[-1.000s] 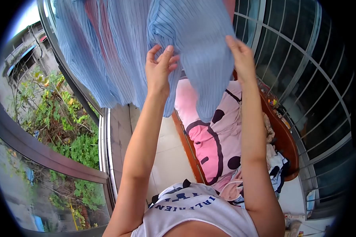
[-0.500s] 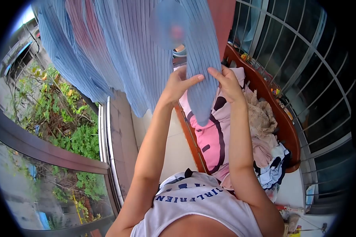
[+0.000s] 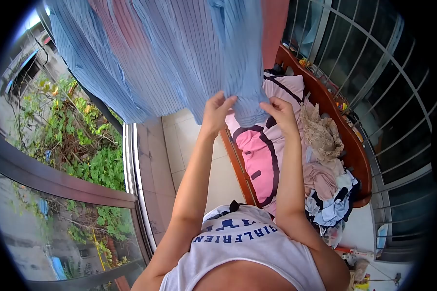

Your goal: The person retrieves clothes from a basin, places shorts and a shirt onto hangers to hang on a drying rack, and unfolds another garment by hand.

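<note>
Blue ribbed cloth [image 3: 179,53] hangs across the top of the view, with pinkish parts among its folds. My left hand [image 3: 216,110] pinches the left edge of a narrow hanging piece [image 3: 245,72] of this cloth. On the opposite edge, at about the same height, the fingers of my right hand [image 3: 280,114] are closed on the cloth. The lower end of the piece is bunched between both hands, over a pink pillow-like item [image 3: 260,160] with black lines.
A brown wooden bench [image 3: 361,160] runs along the right, holding a beige lace cloth [image 3: 321,133] and piled clothes [image 3: 332,201]. Barred windows [image 3: 388,87] stand behind it. An open window frame [image 3: 58,179] is at left, with green plants [image 3: 102,167] outside.
Both hands first came down and closed in on the narrow piece. Since then its lower end has risen and bunched, and the hands have moved slightly right and down.
</note>
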The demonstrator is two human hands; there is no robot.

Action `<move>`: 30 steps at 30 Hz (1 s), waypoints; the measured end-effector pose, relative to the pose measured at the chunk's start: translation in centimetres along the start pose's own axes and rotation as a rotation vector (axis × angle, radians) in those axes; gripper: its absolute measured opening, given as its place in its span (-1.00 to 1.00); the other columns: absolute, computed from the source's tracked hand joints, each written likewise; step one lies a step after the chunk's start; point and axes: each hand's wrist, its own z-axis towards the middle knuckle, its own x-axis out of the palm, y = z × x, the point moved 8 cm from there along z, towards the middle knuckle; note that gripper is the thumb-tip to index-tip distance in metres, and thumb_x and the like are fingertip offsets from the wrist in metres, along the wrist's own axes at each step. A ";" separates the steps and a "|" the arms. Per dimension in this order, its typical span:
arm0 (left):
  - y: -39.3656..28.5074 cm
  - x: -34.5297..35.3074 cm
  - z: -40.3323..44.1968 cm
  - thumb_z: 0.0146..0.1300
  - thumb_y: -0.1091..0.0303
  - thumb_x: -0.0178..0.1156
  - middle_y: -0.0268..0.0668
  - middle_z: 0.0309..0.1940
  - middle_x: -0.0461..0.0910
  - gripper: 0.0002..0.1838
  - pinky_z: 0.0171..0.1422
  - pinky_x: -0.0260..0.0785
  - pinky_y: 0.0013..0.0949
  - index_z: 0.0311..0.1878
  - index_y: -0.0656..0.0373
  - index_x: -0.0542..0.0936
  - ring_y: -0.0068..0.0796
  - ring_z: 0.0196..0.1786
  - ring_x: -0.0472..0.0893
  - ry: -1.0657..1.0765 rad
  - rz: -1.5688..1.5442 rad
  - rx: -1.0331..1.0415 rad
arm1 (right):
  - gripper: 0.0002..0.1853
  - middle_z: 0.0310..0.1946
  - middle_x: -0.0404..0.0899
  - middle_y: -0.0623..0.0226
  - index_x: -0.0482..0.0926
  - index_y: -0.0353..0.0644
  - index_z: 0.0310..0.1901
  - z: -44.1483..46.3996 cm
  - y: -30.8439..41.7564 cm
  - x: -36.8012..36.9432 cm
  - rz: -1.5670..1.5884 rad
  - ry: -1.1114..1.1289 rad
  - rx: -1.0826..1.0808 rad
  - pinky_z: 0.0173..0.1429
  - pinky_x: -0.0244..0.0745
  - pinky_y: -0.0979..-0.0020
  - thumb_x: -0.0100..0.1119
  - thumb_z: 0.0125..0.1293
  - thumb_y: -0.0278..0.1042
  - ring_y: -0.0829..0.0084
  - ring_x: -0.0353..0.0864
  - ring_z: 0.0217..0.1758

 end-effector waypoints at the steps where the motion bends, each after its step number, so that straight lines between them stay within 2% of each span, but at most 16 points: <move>1: 0.0 -0.7 -0.1 0.23 0.32 0.12 -0.46 -0.49 0.47 -0.84 -0.28 0.31 -0.55 -0.32 0.23 0.52 -0.70 -0.41 0.41 -0.100 -0.114 -0.005 | -0.82 -0.47 0.51 0.50 0.56 -0.30 -0.36 -0.1 -0.2 -0.9 0.063 -0.093 -0.002 -0.35 0.30 0.67 0.25 0.16 -0.35 0.75 0.39 -0.42; 2: -0.2 -0.6 0.0 0.24 0.31 0.11 -0.49 -0.52 0.44 -0.83 -0.29 0.34 -0.56 -0.35 0.22 0.51 -0.72 -0.41 0.41 -0.097 -0.109 -0.007 | -0.84 -0.55 0.44 0.57 0.54 -0.28 -0.41 -0.2 -0.5 -1.3 0.155 -0.163 -0.023 -0.38 0.21 0.70 0.19 0.22 -0.36 0.80 0.31 -0.45; 5: 0.2 0.0 0.6 0.24 0.29 0.12 -0.47 -0.45 0.51 -0.82 -0.30 0.39 -0.56 -0.30 0.22 0.53 -0.69 -0.39 0.47 -0.064 -0.125 0.057 | -0.84 -0.52 0.44 0.58 0.54 -0.29 -0.39 0.1 -0.9 -2.0 0.153 -0.209 -0.036 -0.34 0.21 0.71 0.13 0.26 -0.37 0.79 0.31 -0.43; 6: 0.0 0.4 0.4 0.24 0.29 0.12 -0.47 -0.45 0.51 -0.82 -0.30 0.39 -0.56 -0.30 0.22 0.53 -0.69 -0.39 0.47 -0.062 -0.125 0.055 | -0.85 -0.47 0.45 0.57 0.52 -0.30 -0.34 -0.7 0.6 -0.9 0.240 -0.182 0.049 -0.30 0.24 0.70 0.09 0.29 -0.38 0.78 0.34 -0.39; 9: 0.1 2.8 -0.7 0.24 0.28 0.15 -0.44 -0.53 0.51 -0.81 -0.41 0.30 -0.57 -0.29 0.23 0.53 -0.69 -0.53 0.46 0.123 -0.099 0.031 | -0.85 -0.42 0.48 0.54 0.52 -0.31 -0.26 -1.1 0.0 0.2 0.284 -0.115 0.009 -0.27 0.27 0.69 0.08 0.30 -0.38 0.76 0.37 -0.36; 11: 2.2 2.1 -0.7 0.20 0.29 0.19 -0.45 -0.50 0.53 -0.78 -0.41 0.29 -0.57 -0.23 0.27 0.52 -0.70 -0.51 0.47 0.051 -0.216 -0.099 | -0.82 -0.38 0.51 0.50 0.51 -0.34 -0.19 -0.8 -1.7 -1.7 0.193 -0.104 -0.035 -0.23 0.30 0.68 0.08 0.29 -0.39 0.74 0.40 -0.34; 13: 2.3 0.6 -0.4 0.18 0.32 0.22 -0.42 -0.41 0.56 -0.75 -0.35 0.31 -0.57 -0.16 0.28 0.52 -0.70 -0.42 0.49 0.006 -0.184 -0.081 | -0.79 -0.35 0.53 0.46 0.51 -0.35 -0.15 -0.9 -1.7 -3.0 0.133 -0.267 -0.070 -0.20 0.31 0.68 0.08 0.29 -0.39 0.72 0.43 -0.31; 15: 2.3 -0.5 -0.1 0.17 0.34 0.22 -0.38 -0.35 0.58 -0.75 -0.27 0.32 -0.58 -0.14 0.29 0.53 -0.68 -0.33 0.50 0.003 -0.071 0.053 | -0.77 -0.31 0.53 0.44 0.50 -0.36 -0.12 -0.3 -2.8 -4.0 0.093 -0.358 -0.094 -0.19 0.33 0.65 0.09 0.28 -0.39 0.68 0.44 -0.29; 16: 1.7 -0.9 -0.5 0.15 0.38 0.23 -0.37 -0.35 0.58 -0.77 -0.21 0.32 -0.57 -0.18 0.31 0.53 -0.67 -0.27 0.50 -0.035 -0.118 0.037 | -0.72 -0.24 0.54 0.33 0.48 -0.40 -0.08 -0.3 -2.4 -4.1 0.072 -0.390 -0.088 -0.09 0.36 0.57 0.10 0.26 -0.38 0.59 0.47 -0.22; 18: -0.2 -4.2 -1.3 0.13 0.41 0.24 -0.37 -0.36 0.57 -0.80 -0.22 0.35 -0.54 -0.20 0.29 0.53 -0.64 -0.29 0.51 -0.265 -0.021 0.142 | -0.56 -0.03 0.46 0.08 0.40 -0.40 0.01 -1.4 0.9 -3.7 -0.349 -0.631 -0.304 0.13 0.28 0.37 0.22 0.15 -0.34 0.33 0.42 0.03; 19: -1.5 -6.4 -1.9 0.12 0.41 0.24 -0.37 -0.39 0.57 -0.80 -0.22 0.36 -0.52 -0.21 0.28 0.53 -0.61 -0.30 0.51 -0.436 0.062 0.222 | -0.56 0.00 0.42 0.09 0.38 -0.38 0.03 -2.1 4.1 -2.2 -0.482 -0.619 -0.257 0.14 0.28 0.35 0.19 0.12 -0.40 0.30 0.40 0.05; 21: -7.3 -11.2 -5.0 0.08 0.41 0.27 -0.26 -0.31 0.54 -0.71 -0.23 0.37 -0.49 -0.13 0.26 0.50 -0.50 -0.21 0.51 -0.906 0.533 0.529 | -0.60 -0.02 0.43 0.12 0.39 -0.36 0.02 -3.3 8.2 -0.5 -0.429 -0.804 -0.586 0.15 0.29 0.32 0.13 0.10 -0.46 0.28 0.40 0.04; 23: -11.0 -15.9 -6.6 0.02 0.37 0.31 -0.14 -0.15 0.48 -0.57 -0.22 0.39 -0.41 -0.03 0.26 0.44 -0.35 -0.08 0.48 -1.223 0.635 0.651 | -0.61 -0.04 0.44 0.13 0.40 -0.35 0.00 -2.7 10.3 1.4 -0.427 -0.740 -0.598 0.13 0.30 0.31 0.12 0.09 -0.47 0.28 0.41 0.04; 25: -14.2 -18.9 -6.5 -0.03 0.30 0.35 -0.04 0.02 0.37 -0.44 -0.18 0.40 -0.34 0.05 0.25 0.39 -0.25 0.03 0.41 -1.405 0.952 0.734 | -0.64 -0.08 0.46 0.19 0.42 -0.31 -0.02 -1.3 11.9 4.4 -0.309 -0.595 -0.605 0.09 0.33 0.34 0.11 0.10 -0.47 0.31 0.43 0.01; 29: -16.1 -22.5 -4.1 -0.02 0.30 0.33 -0.04 -0.10 0.48 -0.47 -0.16 0.41 -0.29 0.02 0.28 0.41 -0.23 -0.09 0.49 -1.437 1.137 0.752 | -0.65 -0.08 0.47 0.25 0.44 -0.22 -0.04 0.9 16.2 14.5 -0.045 -0.166 -0.628 -0.05 0.42 0.41 0.15 0.10 -0.41 0.40 0.45 -0.01; 30: -15.5 -24.0 -2.8 -0.02 0.35 0.31 -0.08 -0.21 0.52 -0.53 -0.18 0.40 -0.27 -0.01 0.26 0.45 -0.22 -0.19 0.52 -1.255 0.922 0.596 | -0.64 -0.07 0.46 0.23 0.43 -0.21 -0.03 1.3 17.0 17.0 -0.100 -0.085 -0.673 -0.07 0.44 0.40 0.16 0.10 -0.40 0.37 0.46 -0.02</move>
